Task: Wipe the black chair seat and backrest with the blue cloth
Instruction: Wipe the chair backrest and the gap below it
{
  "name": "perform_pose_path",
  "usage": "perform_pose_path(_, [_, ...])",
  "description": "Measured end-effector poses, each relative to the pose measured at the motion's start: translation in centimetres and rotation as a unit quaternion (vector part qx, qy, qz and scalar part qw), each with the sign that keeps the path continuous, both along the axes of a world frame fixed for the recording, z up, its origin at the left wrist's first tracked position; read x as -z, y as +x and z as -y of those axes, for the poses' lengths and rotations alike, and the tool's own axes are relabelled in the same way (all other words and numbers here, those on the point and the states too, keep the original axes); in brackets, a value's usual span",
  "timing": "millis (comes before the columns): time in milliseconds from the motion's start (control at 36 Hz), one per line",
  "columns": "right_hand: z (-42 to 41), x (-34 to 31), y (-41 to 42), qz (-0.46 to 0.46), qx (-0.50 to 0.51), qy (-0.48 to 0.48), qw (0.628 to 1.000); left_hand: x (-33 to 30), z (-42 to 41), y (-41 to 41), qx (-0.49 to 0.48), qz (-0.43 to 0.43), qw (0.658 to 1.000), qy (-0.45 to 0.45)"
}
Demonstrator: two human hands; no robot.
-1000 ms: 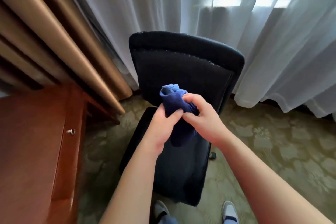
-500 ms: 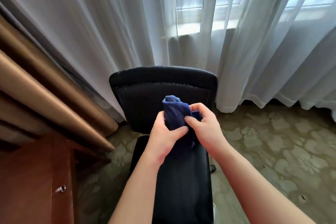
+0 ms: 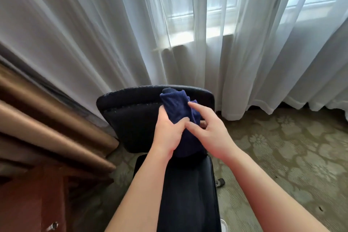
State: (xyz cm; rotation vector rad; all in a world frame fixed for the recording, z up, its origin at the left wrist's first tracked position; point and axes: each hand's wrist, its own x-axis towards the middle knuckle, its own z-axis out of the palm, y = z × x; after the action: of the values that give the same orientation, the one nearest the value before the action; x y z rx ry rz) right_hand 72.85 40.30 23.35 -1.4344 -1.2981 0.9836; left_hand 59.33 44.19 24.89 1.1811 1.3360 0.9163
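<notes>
No readable text or labels.

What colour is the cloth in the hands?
Dark blue. The cloth, bunched between both hands in front of the black chair backrest, shows best in the head view.

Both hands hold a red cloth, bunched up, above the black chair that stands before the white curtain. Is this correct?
Not quite: the cloth is dark blue, not red, as the head view shows. The rest holds: the left hand grips it, the right hand touches it, above the black chair before the white curtain.
</notes>
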Motion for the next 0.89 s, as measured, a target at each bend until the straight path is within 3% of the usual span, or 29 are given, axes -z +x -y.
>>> perform_pose_path(83, [-0.9,0.3,0.8,0.006,-0.035,-0.022,0.999,-0.3,-1.6,0.6,0.034,0.027,0.999,-0.022])
perform_pose_path(222, [-2.9,0.1,1.9,0.049,0.018,-0.026,0.998,-1.7,-3.2,1.5,0.086,0.078,0.99,-0.08])
perform_pose_path(389, [-4.8,0.5,2.4,0.051,0.092,-0.037,0.994,-2.4,-5.3,1.8,0.154,0.028,0.986,-0.058])
perform_pose_path(472, [-5.8,1.0,2.2,0.028,0.137,-0.048,0.989,-1.9,-7.1,1.1,0.171,-0.027,0.984,-0.034])
perform_pose_path(667, [-8.2,1.8,2.1,0.016,0.288,-0.071,0.955,0.1,-13.6,-3.5,0.09,-0.203,0.973,0.068])
perform_pose_path(889, [-10.5,2.0,2.1,0.041,0.407,-0.057,0.911,1.7,-18.3,-7.3,0.101,-0.415,0.891,0.155])
